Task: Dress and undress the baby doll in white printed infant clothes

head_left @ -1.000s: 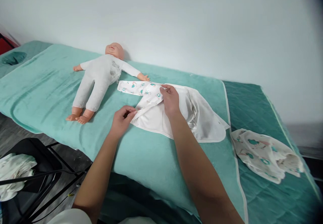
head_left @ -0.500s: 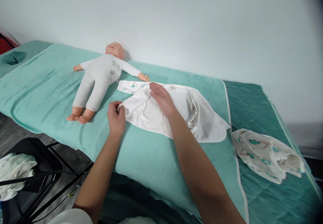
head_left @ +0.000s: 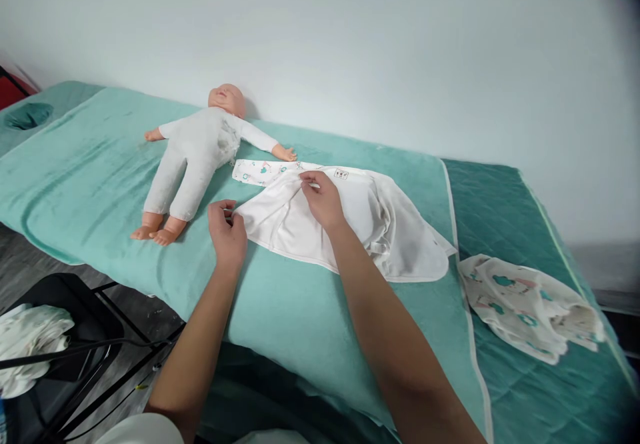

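A white baby shirt (head_left: 280,221) lies spread open on the green cover, its plain inner side mostly up. One printed sleeve reaches left toward the doll's hand. My left hand (head_left: 227,234) is at the shirt's left corner, fingers curled and thumb against the cloth edge. Higher on the shirt, my right hand (head_left: 324,201) has thumb and fingers drawn together on the cloth near the sleeve seam; the fingertips partly hide what they pinch. A baby doll (head_left: 200,144) in a white cloth body lies face up beyond my left hand, arms spread.
A crumpled printed baby garment (head_left: 525,307) rests on the darker quilted cover (head_left: 493,197) at the right. The green cover (head_left: 100,164) runs along the wall (head_left: 350,51). At lower left, a black chair (head_left: 95,324) holds bundled cloth (head_left: 33,344).
My right hand has gone from flat, extended fingers to a pinch on the shirt, shifting slightly down. My left hand has moved slightly left. The doll and other garment stay put.
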### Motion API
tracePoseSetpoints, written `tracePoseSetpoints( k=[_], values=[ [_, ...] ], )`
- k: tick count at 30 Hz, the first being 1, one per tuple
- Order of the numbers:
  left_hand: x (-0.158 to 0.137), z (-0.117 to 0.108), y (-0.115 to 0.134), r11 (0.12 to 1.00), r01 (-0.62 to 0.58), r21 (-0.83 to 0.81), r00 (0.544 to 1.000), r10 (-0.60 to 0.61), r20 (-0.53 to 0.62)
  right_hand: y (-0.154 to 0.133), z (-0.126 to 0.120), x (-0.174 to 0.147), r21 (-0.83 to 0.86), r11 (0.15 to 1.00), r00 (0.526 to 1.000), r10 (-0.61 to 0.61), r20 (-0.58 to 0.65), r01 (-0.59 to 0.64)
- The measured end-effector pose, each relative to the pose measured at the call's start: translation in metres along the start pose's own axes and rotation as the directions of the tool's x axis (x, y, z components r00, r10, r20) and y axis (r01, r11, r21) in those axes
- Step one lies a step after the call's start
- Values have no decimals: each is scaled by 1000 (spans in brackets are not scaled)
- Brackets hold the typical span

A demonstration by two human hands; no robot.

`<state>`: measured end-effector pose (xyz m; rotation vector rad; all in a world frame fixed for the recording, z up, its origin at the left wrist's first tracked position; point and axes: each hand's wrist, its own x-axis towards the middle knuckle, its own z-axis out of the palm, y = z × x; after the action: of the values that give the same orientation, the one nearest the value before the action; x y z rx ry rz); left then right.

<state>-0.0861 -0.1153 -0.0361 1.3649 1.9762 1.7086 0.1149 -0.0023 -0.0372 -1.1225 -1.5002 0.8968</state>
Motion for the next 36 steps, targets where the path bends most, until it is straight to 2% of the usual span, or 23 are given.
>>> tracePoseSetpoints(
  k=[6, 14, 17, 19, 22, 25, 29, 33, 36],
  values=[
    [1, -2, -1, 997, -79, 17, 997, 78, 12, 7, 1, 0, -198, 974, 992, -91, 88, 107],
    [1, 0, -2, 987, -151, 47, 988, 149, 43, 2, 0, -2, -339, 927, 979, -104, 178, 160],
    [1, 0, 0, 972, -217, 94, 975, 211, 70, 1, 0, -2, -405, 892, 969, -116, 219, 199],
    [0, 0, 3, 947, -303, 108, 950, 290, 118, 0, 1, -3, -470, 854, 957, -98, 272, 221],
    [-1, 1, 8, 895, -436, 88, 871, 396, 292, -5, 3, -6, -572, 783, 941, -50, 333, 244],
    [-4, 2, 12, 850, -518, 90, 780, 427, 457, -8, 5, -10, -637, 726, 934, -21, 355, 259],
    [-5, 2, 16, 808, -582, 93, 702, 442, 559, -9, 5, -11, -657, 702, 933, -28, 358, 274],
    [-5, 1, 18, 763, -639, 97, 649, 467, 601, -9, 5, -12, -671, 689, 934, -26, 356, 275],
    [-6, 2, 17, 750, -649, 126, 654, 465, 597, -9, 4, -13, -676, 683, 934, -27, 356, 277]
  ],
)
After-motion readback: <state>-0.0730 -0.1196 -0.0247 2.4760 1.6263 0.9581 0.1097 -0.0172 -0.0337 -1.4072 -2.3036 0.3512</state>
